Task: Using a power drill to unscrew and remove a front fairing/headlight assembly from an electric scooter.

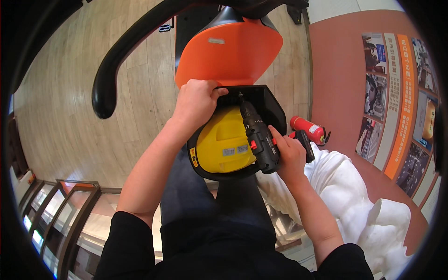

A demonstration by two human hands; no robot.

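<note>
My right hand [290, 151] is wrapped round the grip of a black cordless drill [262, 142] with red details. The drill's bit points away from me, its tip at the far inner wall of a black open-topped housing [277, 108]. Against that far wall, next to the orange panel, my left hand [196, 99] has its fingers curled over the housing's edge; what lies under its fingertips is hidden. Inside the housing sits a rounded yellow shell [221, 135] with two small grey labels. Part of the drill body covers the shell's right side.
An orange panel [233, 51] rises behind the housing, with a curved black bar [109, 79] arching to its left. A red fire extinguisher [307, 129] lies right of the housing, beside a white sculpted figure [345, 196]. Poster boards [396, 102] line the right wall.
</note>
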